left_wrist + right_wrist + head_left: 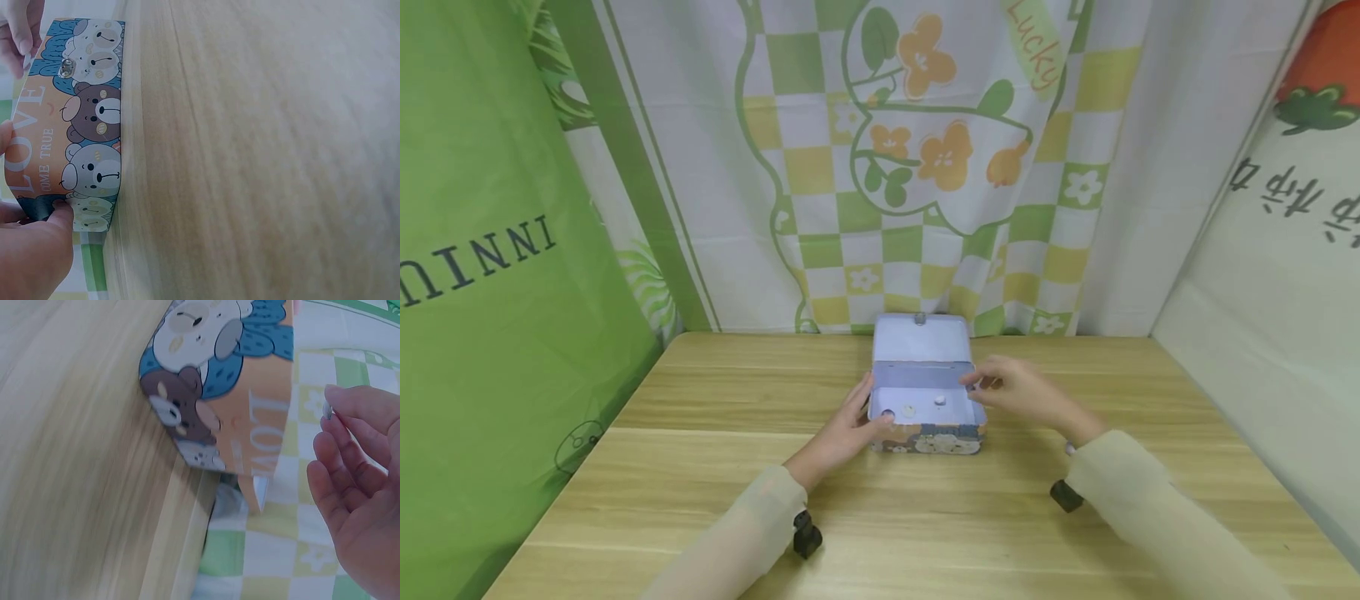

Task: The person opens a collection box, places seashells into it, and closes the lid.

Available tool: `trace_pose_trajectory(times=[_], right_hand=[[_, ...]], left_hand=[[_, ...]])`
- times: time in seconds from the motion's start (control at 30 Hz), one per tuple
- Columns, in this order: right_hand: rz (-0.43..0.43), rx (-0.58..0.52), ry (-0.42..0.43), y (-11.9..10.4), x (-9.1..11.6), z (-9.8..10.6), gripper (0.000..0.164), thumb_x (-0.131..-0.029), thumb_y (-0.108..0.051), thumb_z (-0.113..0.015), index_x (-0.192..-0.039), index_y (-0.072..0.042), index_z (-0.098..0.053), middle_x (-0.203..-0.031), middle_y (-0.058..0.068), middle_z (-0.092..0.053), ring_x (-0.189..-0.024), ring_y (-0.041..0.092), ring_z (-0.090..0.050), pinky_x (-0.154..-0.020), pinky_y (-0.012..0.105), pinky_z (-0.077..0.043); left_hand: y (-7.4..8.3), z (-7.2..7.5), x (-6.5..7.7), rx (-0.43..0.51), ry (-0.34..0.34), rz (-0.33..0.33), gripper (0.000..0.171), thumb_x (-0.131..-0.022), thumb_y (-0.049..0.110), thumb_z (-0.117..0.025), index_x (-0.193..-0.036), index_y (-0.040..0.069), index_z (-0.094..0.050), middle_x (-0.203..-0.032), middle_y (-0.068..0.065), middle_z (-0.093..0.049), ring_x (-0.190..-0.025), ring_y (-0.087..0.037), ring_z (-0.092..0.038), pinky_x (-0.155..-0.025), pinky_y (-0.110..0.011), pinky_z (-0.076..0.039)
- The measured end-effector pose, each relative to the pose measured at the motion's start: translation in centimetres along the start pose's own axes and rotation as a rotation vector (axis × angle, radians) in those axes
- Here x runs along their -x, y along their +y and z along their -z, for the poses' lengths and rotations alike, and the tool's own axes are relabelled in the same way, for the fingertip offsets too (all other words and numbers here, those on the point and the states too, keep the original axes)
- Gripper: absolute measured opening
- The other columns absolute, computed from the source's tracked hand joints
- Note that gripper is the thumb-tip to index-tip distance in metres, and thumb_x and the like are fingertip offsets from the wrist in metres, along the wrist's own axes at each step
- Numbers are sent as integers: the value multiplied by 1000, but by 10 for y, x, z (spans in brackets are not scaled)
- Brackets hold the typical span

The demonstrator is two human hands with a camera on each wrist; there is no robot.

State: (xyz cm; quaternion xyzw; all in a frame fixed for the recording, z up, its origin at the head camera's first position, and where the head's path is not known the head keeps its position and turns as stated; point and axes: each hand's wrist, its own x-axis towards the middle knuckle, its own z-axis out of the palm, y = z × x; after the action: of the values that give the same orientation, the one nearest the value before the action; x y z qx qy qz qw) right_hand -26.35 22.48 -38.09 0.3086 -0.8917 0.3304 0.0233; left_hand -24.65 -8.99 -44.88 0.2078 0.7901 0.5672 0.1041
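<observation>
An open tin box [928, 440] stands on the table, its lid tipped back. Bears and the words LOVE COME TRUE decorate its front [94, 169]. My left hand [846, 429] grips the box's left end, the thumb [60, 215] pressed on the front face. Over the box's right end, my right hand [1018, 390] pinches a small, pale, flat piece [327, 410] between thumb and forefinger; its kind is unclear. Inside the box lie a small white piece [940, 401], a pale round piece [909, 411] and a darker piece [888, 414] near the left thumb.
The wooden table [715, 392] reaches back to a checked curtain [917, 242]. Green cloth [490, 350] hangs at the left and white cloth [1262, 292] at the right. A black wrist camera [806, 535] sits at the left cuff, another black device [1066, 496] at the right.
</observation>
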Motion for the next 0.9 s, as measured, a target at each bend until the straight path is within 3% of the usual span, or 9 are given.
trace_pose_trajectory(times=[0.37,0.63,0.9], right_hand=[[16,-23,-30,-7,-22,-21,20,-92,-10,-73,-112,-8,-74,-106,2,-69,-94,16,-63,-88,41,-56],[10,-8,-51,-6,-35,-32,21,-93,-10,-73,-113,-4,-74,-102,1,-68,-91,15,-62,-83,32,-56],[-36,17,-79,-2,-46,-43,22,-93,-10,-72,-113,-2,-74,-105,3,-69,-91,17,-63,-81,34,-57]], left_hand=[[1,0,1,-2,9,-1,90,-100,40,-62,-162,16,-2,-167,-3,6,-149,-35,-17,-118,-42,-26],[0,0,-1,4,-1,-12,90,-100,39,-62,-162,14,-1,-167,-6,6,-149,-37,-17,-118,-42,-27],[-1,0,-1,14,2,-3,90,-100,40,-62,-162,16,-1,-167,-4,6,-149,-36,-16,-118,-41,-26]])
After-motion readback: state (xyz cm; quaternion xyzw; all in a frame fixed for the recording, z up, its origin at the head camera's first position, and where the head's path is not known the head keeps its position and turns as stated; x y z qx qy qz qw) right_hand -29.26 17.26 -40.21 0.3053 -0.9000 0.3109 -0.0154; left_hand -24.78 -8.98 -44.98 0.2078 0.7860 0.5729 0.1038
